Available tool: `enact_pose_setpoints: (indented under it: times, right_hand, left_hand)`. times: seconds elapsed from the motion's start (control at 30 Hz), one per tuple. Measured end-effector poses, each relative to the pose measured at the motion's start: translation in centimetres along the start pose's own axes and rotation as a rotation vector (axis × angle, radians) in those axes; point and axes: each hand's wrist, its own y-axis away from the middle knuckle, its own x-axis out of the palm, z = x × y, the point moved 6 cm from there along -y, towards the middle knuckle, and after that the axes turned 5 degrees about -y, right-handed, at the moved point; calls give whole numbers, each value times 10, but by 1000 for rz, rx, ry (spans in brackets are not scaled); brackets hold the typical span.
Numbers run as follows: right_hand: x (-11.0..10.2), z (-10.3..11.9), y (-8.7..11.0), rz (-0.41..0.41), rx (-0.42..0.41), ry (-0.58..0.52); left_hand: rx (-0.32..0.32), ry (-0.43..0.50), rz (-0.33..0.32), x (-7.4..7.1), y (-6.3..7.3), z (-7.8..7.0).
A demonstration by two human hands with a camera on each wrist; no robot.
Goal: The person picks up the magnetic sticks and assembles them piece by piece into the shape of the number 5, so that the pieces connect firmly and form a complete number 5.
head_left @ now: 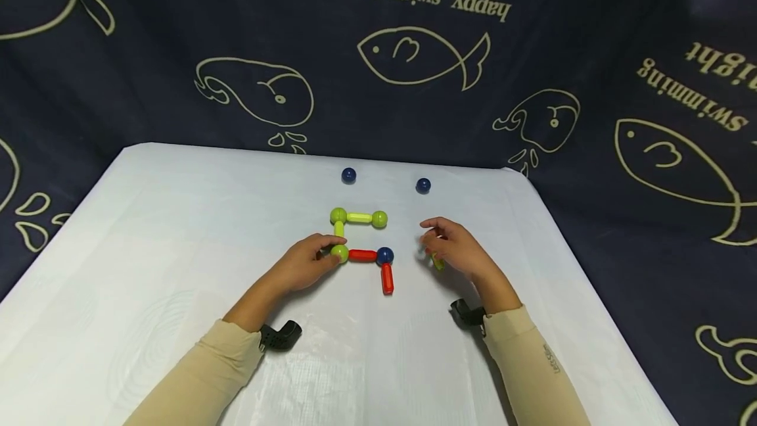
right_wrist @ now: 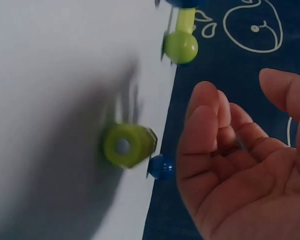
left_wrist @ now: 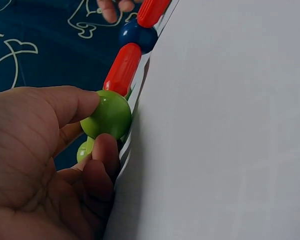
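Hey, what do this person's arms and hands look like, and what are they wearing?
The left sleeve and right sleeve are beige, the right one with small dark lettering. A bent black gadget sits beside each cuff. The left hand and right hand are bare, no gloves visible.

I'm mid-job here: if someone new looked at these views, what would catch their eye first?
Probably the bright chain of rods and balls mid-table, with the left hand pinching its green corner ball. Next, the loose green rod by the right hand, and two blue balls toward the far edge. Behind, the dark cloth shows pale fish and whale drawings.
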Motion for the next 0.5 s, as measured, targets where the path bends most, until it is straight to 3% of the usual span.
enact_pose_setpoints:
  times: [0.27, 0.5]
  right_hand:
    - [-17, 12, -37, -39, -25, 71]
    - [-33, 5, -77, -98, -8, 196]
  left_hand:
    - [-6, -2, -3, 0, 0, 0]
    - [-12, 9, -7, 0, 1, 0]
